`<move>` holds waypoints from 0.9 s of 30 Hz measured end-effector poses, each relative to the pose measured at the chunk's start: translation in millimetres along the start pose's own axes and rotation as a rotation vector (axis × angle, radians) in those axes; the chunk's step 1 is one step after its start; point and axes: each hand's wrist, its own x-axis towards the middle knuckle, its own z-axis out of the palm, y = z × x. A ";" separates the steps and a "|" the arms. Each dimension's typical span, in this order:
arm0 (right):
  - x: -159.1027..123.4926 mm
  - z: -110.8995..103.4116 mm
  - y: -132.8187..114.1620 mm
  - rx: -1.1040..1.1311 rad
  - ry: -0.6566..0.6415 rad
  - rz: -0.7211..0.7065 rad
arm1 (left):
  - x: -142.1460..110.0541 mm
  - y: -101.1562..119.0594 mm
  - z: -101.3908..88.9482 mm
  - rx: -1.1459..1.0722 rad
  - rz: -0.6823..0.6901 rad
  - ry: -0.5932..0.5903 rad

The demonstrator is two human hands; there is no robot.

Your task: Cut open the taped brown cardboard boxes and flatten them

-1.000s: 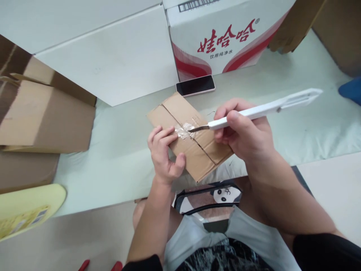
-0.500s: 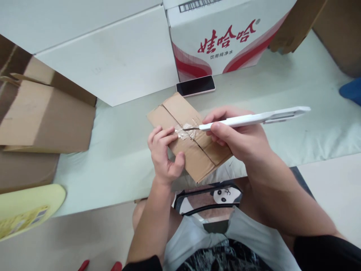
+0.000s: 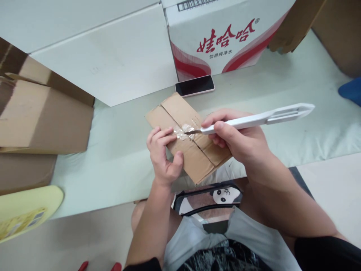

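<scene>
A small flat cardboard box lies slantwise on the pale green cloth, with a seam along its top and crinkled clear tape across the middle. My left hand holds the box by its left side, fingertips on top near the tape and thumb lower down at the edge. In my right hand is a white utility knife, gripped between thumb and fingers. Its narrow dark blade points left, the tip at the tape over the seam. My right fingers partly cover the box's right side.
Behind the box lies a phone, against a white and red carton. A large white box stands beside that carton. Brown cardboard boxes are at the left, near a yellow-green object. Something blue shows far right.
The knife tip has shifted slightly right and down over the tape, and the handle's far end has tilted up a little. My left hand stays on the box.
</scene>
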 end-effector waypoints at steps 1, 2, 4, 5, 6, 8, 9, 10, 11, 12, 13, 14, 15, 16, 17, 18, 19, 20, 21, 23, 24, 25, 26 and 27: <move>0.2 0.1 -0.1 -0.002 -0.002 -0.001 | 0.0 0.1 0.2 -0.001 -0.002 0.002; 0.5 0.3 -0.2 -0.004 -0.006 -0.001 | 0.0 0.2 0.3 -0.002 -0.005 0.003; 0.9 0.9 -0.9 -0.008 -0.014 -0.006 | -0.1 0.5 0.6 -0.004 -0.011 0.005; 1.0 1.2 -1.4 -0.012 -0.016 -0.009 | -0.2 0.7 0.7 -0.006 -0.014 0.007; 1.0 1.5 -2.0 -0.018 -0.014 -0.011 | -0.2 0.9 0.8 -0.009 -0.015 0.009; 1.0 1.9 -3.1 -0.034 -0.010 -0.014 | -0.1 1.3 1.0 -0.015 -0.019 0.011; 0.9 2.1 -3.6 -0.042 -0.008 -0.015 | -0.1 1.5 1.1 -0.019 -0.021 0.012; 0.8 2.2 -4.1 -0.048 -0.007 -0.014 | 0.0 1.7 1.1 -0.021 -0.022 0.010; 0.7 2.3 -4.4 -0.055 -0.007 -0.013 | 0.1 1.8 1.2 -0.022 -0.024 0.009; 0.6 2.4 -4.6 -0.061 -0.008 -0.012 | 0.2 1.8 1.3 -0.021 -0.024 0.009; 0.6 2.4 -4.8 -0.067 -0.007 -0.011 | 0.3 1.9 1.3 -0.018 -0.025 0.009; 0.6 2.5 -4.9 -0.074 -0.005 -0.008 | 0.3 1.9 1.4 -0.012 -0.024 0.009; 0.5 2.5 -5.0 -0.080 -0.004 -0.007 | 0.4 1.8 1.5 -0.007 -0.027 0.008; 0.5 2.6 -5.0 -0.086 -0.005 -0.005 | 0.3 1.7 1.6 -0.005 -0.029 0.009; 0.4 2.7 -5.0 -0.090 -0.003 -0.005 | 0.3 1.6 1.7 -0.006 -0.030 0.009; 0.3 2.8 -4.9 -0.094 -0.002 -0.005 | 0.2 1.5 1.9 -0.009 -0.030 0.008; 0.2 2.9 -4.8 -0.099 -0.001 -0.004 | 0.1 1.3 2.0 -0.015 -0.031 0.007; 0.0 2.9 -4.7 -0.103 0.001 -0.003 | 0.0 1.1 2.1 -0.022 -0.030 0.010; -0.2 3.0 -4.5 -0.106 0.005 -0.003 | -0.1 1.0 2.2 -0.026 -0.030 0.012; -0.6 3.1 -4.0 -0.109 0.013 0.000 | -0.4 0.7 2.4 -0.019 -0.034 0.012; -0.7 3.1 -3.8 -0.111 0.017 0.001 | -0.5 0.7 2.4 -0.010 -0.037 0.010; -0.9 3.2 -3.8 -0.113 0.022 0.001 | -0.6 0.8 2.5 0.001 -0.039 0.009; -0.9 3.2 -3.8 -0.114 0.023 -0.001 | -0.6 0.9 2.5 0.011 -0.040 0.007; -0.9 3.3 -4.0 -0.112 0.023 -0.005 | -0.6 1.2 2.6 0.016 -0.043 0.006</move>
